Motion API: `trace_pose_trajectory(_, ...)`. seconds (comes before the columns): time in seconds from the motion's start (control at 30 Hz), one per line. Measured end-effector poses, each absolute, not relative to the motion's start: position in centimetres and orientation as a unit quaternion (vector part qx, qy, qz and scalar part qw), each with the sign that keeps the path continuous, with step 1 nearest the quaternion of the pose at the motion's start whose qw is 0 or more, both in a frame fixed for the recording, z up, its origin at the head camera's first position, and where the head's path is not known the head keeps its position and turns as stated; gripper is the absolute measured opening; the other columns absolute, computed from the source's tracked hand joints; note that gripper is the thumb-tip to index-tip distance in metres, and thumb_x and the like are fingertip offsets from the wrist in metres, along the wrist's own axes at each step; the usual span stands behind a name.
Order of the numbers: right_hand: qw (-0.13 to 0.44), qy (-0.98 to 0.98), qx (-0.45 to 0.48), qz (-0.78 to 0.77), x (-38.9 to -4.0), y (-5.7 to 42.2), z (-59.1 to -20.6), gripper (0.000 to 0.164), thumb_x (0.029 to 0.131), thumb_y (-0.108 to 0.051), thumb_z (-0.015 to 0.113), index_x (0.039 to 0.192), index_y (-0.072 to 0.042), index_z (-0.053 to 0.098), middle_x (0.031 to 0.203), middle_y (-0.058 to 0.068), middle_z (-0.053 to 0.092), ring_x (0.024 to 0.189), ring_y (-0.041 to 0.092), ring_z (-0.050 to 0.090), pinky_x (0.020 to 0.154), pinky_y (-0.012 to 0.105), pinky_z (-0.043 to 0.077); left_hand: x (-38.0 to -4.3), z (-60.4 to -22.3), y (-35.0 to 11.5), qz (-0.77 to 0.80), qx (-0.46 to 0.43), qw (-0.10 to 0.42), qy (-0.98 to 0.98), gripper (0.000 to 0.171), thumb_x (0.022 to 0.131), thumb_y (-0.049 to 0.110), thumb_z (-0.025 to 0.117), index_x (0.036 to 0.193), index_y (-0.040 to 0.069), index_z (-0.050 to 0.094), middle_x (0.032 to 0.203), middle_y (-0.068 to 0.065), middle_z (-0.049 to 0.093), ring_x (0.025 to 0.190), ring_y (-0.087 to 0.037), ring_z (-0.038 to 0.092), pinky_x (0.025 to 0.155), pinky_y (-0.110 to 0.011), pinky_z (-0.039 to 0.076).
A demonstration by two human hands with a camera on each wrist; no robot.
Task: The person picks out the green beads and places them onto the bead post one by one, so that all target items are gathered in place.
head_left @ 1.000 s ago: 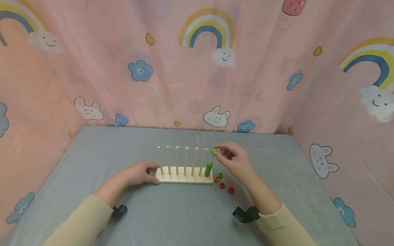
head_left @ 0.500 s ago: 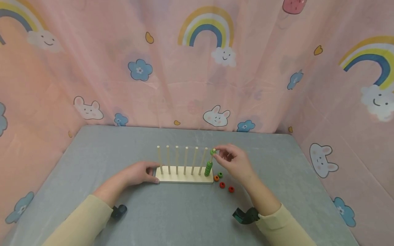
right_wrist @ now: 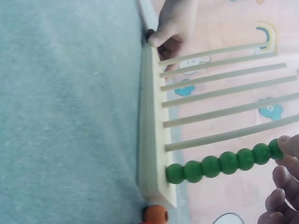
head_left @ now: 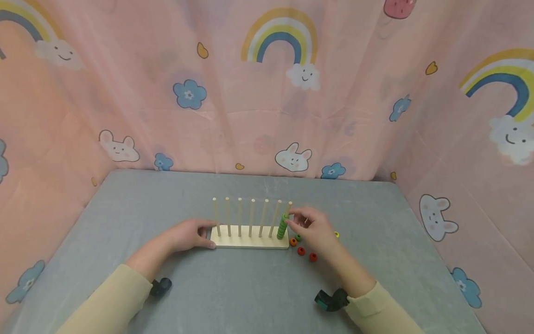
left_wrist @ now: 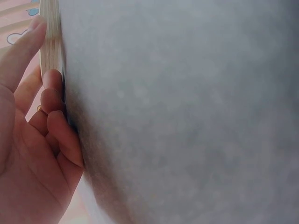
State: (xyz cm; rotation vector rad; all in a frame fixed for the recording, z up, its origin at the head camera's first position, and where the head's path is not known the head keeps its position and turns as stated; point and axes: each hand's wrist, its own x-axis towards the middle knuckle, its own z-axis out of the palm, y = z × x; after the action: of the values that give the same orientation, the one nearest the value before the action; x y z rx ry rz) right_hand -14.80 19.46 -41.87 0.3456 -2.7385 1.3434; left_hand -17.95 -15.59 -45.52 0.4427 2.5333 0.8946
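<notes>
A pale wooden board [head_left: 246, 242] with several upright pegs stands on the table. My left hand [head_left: 188, 236] grips its left end between thumb and fingers; the left wrist view shows the fingers around the board's end [left_wrist: 51, 53]. On the rightmost peg sits a stack of green beads [right_wrist: 228, 163]. At the top of that stack my right hand [head_left: 314, 228] pinches another green bead [right_wrist: 275, 148], threaded on the peg. The other pegs hold no beads. Beside the board's right end lie a loose green bead [head_left: 298, 237] and an orange bead [head_left: 293, 242].
Two red beads [head_left: 307, 254] lie just in front of the orange one. A yellow bead [head_left: 336, 234] peeks out behind the right wrist. The grey table [head_left: 233, 292] is backed by a pink patterned curtain [head_left: 233, 125]. A dark wrist camera [head_left: 331, 300] hangs below each forearm.
The right hand has brought the green bead from the top of the rightmost peg down to the stack. A yellow bead has come into sight. The left hand keeps its hold.
</notes>
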Motion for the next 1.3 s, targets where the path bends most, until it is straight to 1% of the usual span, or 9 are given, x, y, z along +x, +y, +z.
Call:
trace_pose_trajectory(0.43,0.02,-0.893,0.094,0.441,-14.9,19.5,-42.7,0.024,0.09,-0.017,0.075,0.113,-0.011,0.071,0.085,0.0,0.056,0.079,0.019,0.051,0.067,0.028,0.045,-18.2,-46.0,-15.8,0.327,0.159,0.208,0.908,0.064,0.079,0.034,0.084,0.135,0.011,0.062,0.074,0.001,0.052,0.068,-0.015,0.047,0.062,-0.033,0.036)
trace_pose_trajectory(0.63,0.022,-0.889,0.094,0.448,-14.9,20.1,-42.6,0.026,0.091,-0.017,0.074,0.116,-0.013,0.071,0.086,0.0,0.057,0.081,0.02,0.052,0.069,0.029,0.045,-18.2,-46.0,-15.8,0.325,0.158,0.206,0.909,0.065,0.079,0.034,0.084,0.135,0.011,0.062,0.074,0.001,0.052,0.068,-0.015,0.046,0.062,-0.032,0.036)
trace_pose_trajectory(0.77,0.025,-0.889,0.1,0.445,-14.9,20.8,-42.8,0.026,0.091,-0.019,0.074,0.116,-0.013,0.072,0.085,0.0,0.057,0.079,0.02,0.051,0.067,0.028,0.044,-18.1,-46.0,-15.8,0.324,0.155,0.207,0.91,0.065,0.079,0.035,0.084,0.135,0.011,0.061,0.075,0.0,0.052,0.069,-0.015,0.046,0.062,-0.033,0.035)
trace_pose_trajectory(1.0,0.022,-0.901,0.096,0.423,-14.7,22.7,-43.1,0.028,0.09,-0.017,0.074,0.117,-0.008,0.072,0.084,0.001,0.056,0.076,0.02,0.05,0.064,0.027,0.043,-18.1,-45.9,-15.8,0.318,0.154,0.205,0.913,0.065,0.079,0.035,0.084,0.135,0.013,0.062,0.075,0.0,0.052,0.069,-0.015,0.046,0.063,-0.033,0.035)
trace_pose_trajectory(1.13,0.015,-0.909,0.098,0.405,-14.7,23.8,-43.4,0.027,0.09,-0.017,0.075,0.115,-0.008,0.073,0.082,0.001,0.055,0.077,0.02,0.05,0.063,0.027,0.044,-18.2,-45.9,-15.8,0.316,0.157,0.205,0.913,0.065,0.079,0.035,0.084,0.135,0.012,0.061,0.075,0.0,0.052,0.069,-0.015,0.046,0.063,-0.033,0.035)
trace_pose_trajectory(1.3,0.014,-0.916,0.123,0.381,-14.7,25.0,-43.9,0.026,0.09,-0.019,0.075,0.114,-0.009,0.074,0.08,-0.002,0.055,0.075,0.018,0.051,0.062,0.027,0.043,-18.2,-45.9,-15.8,0.311,0.159,0.204,0.914,0.065,0.08,0.035,0.083,0.136,0.012,0.061,0.076,0.0,0.052,0.07,-0.015,0.046,0.064,-0.033,0.036)
